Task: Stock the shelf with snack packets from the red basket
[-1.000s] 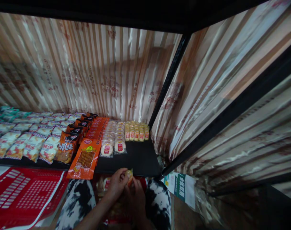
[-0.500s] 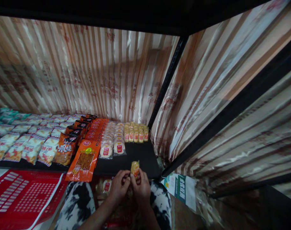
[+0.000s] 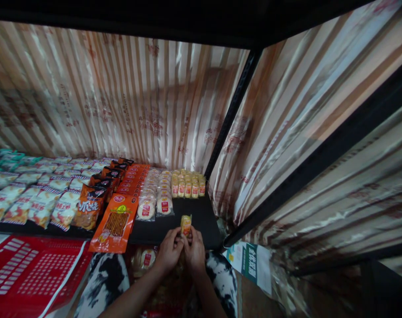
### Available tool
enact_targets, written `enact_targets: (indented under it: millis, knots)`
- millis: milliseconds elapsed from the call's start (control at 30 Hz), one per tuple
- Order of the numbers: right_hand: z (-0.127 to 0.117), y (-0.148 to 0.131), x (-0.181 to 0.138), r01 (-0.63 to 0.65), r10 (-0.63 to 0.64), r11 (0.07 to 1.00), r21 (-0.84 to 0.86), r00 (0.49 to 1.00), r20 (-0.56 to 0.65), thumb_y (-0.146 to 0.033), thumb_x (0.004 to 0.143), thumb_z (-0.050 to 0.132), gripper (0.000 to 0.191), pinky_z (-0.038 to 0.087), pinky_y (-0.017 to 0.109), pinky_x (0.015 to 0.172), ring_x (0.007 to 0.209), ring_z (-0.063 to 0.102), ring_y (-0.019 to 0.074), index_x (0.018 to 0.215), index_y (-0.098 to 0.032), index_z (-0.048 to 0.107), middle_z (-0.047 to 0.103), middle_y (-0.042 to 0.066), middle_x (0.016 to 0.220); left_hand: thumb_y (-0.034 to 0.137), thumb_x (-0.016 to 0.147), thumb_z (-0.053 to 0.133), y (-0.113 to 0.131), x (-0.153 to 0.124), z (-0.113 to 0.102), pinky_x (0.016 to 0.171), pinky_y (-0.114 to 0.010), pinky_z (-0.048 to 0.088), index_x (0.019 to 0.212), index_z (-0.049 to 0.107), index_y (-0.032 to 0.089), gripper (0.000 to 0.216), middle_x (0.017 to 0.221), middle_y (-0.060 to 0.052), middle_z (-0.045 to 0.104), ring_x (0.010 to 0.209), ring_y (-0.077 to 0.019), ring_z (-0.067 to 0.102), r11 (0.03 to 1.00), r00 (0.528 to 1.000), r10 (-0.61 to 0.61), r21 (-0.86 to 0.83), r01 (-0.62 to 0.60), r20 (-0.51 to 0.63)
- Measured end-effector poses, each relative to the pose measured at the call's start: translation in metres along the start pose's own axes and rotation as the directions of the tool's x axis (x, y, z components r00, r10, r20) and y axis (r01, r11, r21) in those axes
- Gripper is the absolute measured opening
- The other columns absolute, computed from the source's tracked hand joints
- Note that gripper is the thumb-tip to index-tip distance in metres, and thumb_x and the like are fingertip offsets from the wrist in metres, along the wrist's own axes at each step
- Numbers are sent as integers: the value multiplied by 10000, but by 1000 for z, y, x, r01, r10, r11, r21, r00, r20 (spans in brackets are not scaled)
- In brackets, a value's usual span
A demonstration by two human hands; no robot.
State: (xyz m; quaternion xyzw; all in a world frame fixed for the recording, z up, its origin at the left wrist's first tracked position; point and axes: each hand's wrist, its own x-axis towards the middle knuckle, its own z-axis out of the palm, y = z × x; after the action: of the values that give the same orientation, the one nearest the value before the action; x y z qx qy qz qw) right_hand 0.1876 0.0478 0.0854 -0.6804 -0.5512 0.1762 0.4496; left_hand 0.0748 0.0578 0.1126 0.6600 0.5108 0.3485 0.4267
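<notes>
A small yellow wrapped snack pack (image 3: 186, 224) with a red and orange label stands upright between my fingertips, just over the front edge of the black shelf (image 3: 190, 212). My right hand (image 3: 194, 251) pinches its lower right side. My left hand (image 3: 169, 251) is closed at its lower left, fingertips against the pack. Beyond them, rows of like yellow packs (image 3: 188, 187) stand at the shelf's right end. Beside those lie two rows of clear-wrapped round white crackers (image 3: 164, 204). Below my hands, more wrapped crackers (image 3: 148, 258) show between my knees, partly hidden by my forearms.
Orange bags of stick snacks (image 3: 118, 221), dark orange bags (image 3: 88, 207) and white chip bags (image 3: 43, 205) fill the shelf leftward. A red basket (image 3: 38, 269) sits at lower left. A black post (image 3: 232, 112) rises at the corner. A green-and-white printed bag (image 3: 252, 263) lies right.
Both hands have moved slightly up and forward with the snack pack, over the shelf edge. My left fingers have come closer against the pack. The shelf goods stay put.
</notes>
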Motion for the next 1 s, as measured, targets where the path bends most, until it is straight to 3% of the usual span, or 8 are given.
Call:
enact_targets:
  millis: [200, 400, 633, 833, 1000]
  knots:
    - [1, 5, 9, 23, -23, 1000, -17, 999, -26, -332, 823, 436, 382, 528, 342, 723, 761, 632, 208, 1130, -139, 555, 580, 129, 984, 248, 795, 423, 4, 10, 3, 921, -279, 416, 1156, 535, 142, 393, 1151, -110, 562, 1012, -173, 558, 999, 1000, -24, -22, 25, 9]
    - [5, 9, 23, 0, -2, 998, -65, 1000, -20, -352, 816, 444, 388, 524, 348, 694, 769, 625, 219, 1128, -156, 565, 578, 120, 980, 179, 779, 425, 8, 22, 5, 966, -280, 382, 1147, 541, 150, 387, 1161, -100, 560, 1101, -175, 512, 1000, 999, -16, -7, 15, -31]
    - [16, 16, 45, -8, 7, 1000, -13, 997, -73, -334, 802, 453, 379, 520, 335, 671, 718, 615, 200, 1108, -146, 574, 587, 106, 928, 177, 774, 433, 11, 35, 8, 961, -278, 395, 1175, 518, 138, 411, 1207, -104, 544, 1072, -168, 534, 1000, 998, -17, -18, 16, -53]
    - [25, 15, 66, 9, -10, 1000, -16, 997, -70, -326, 790, 437, 373, 516, 319, 684, 739, 611, 192, 1078, -149, 595, 596, 95, 919, 151, 752, 458, 9, 50, 12, 1045, -305, 315, 1159, 537, 99, 418, 1282, -142, 502, 1209, -196, 446, 999, 995, -31, 39, 35, -91]
    - [31, 11, 82, 14, -13, 1000, 15, 999, -49, -295, 780, 432, 360, 514, 305, 666, 718, 610, 186, 1071, -161, 596, 603, 82, 893, 157, 767, 462, 14, 63, 9, 1062, -327, 296, 1102, 579, 145, 355, 1302, -108, 501, 1229, -191, 431, 997, 992, -63, 36, 68, -112]
